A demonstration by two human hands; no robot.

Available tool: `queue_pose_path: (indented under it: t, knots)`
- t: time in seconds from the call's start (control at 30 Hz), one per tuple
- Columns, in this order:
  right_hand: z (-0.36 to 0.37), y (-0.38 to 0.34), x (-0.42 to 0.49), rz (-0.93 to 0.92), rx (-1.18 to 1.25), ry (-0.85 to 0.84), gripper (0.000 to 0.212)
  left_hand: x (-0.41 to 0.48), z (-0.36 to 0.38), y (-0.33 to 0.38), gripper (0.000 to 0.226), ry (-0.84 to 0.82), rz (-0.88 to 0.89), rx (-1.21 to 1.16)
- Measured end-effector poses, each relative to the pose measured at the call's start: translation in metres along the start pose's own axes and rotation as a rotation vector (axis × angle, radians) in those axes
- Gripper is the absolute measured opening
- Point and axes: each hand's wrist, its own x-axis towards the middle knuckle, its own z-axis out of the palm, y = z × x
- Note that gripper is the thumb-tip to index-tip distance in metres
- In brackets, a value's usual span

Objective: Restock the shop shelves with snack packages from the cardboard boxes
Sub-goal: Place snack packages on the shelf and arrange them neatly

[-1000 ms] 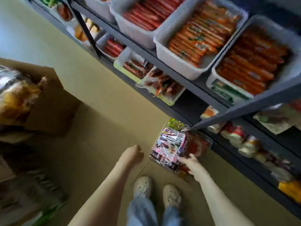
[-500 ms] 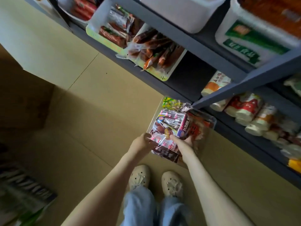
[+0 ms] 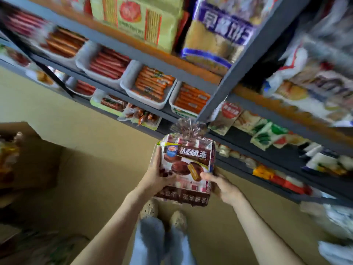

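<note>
Package of chocolate pies held up in both hands before the shop shelves.

It hangs in the air above the person's shoes, its twisted clear top pointing at the grey shelf post. The left hand grips its left edge, thumb on the front; the right hand holds the lower right corner, thumb also across the front. White trays of red and orange sticks sit on the shelf beyond, and a cardboard box stands well off to the left.
</note>
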Motion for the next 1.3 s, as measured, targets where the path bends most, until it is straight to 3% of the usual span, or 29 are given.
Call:
queue_pose_path:
  t: [0.07,0.17,0.33,0.47,0.77,0.9,1.03,1.17,1.3]
  knots:
    - [0.004,-0.025,-0.046,-0.079,0.009,0.009,0.072,-0.021,0.005,0.040,0.115,0.009,0.095,0.211]
    - [0.010,-0.056,-0.102,-0.265,-0.041,0.093,0.081,-0.054,0.016,0.099,0.110,0.040,0.196,0.508]
    - [-0.005,-0.090,-0.164,-0.522,-0.078,0.242,0.079,-0.082,0.031,0.174,0.099,0.049,0.376,0.635]
    - [-0.017,-0.108,-0.205,-0.637,-0.049,0.249,0.078,-0.095,0.045,0.210,0.100,0.080,0.511,0.653]
    - [-0.039,-0.125,-0.287,-0.909,-0.072,0.453,0.109,-0.117,0.069,0.282,0.093,0.151,0.970,0.730]
    - [-0.061,-0.146,-0.330,-1.034,-0.048,0.525,0.103,-0.124,0.093,0.327,0.093,0.147,1.085,0.686]
    - [-0.095,-0.165,-0.374,-1.126,-0.023,0.580,0.084,-0.135,0.128,0.378,0.100,0.184,1.143,0.632]
    - [-0.144,-0.184,-0.415,-1.166,0.020,0.502,0.088,-0.150,0.174,0.426,0.095,0.185,1.138,0.549]
    - [-0.196,-0.196,-0.453,-1.183,0.024,0.555,0.081,-0.158,0.232,0.465,0.090,0.153,1.105,0.463]
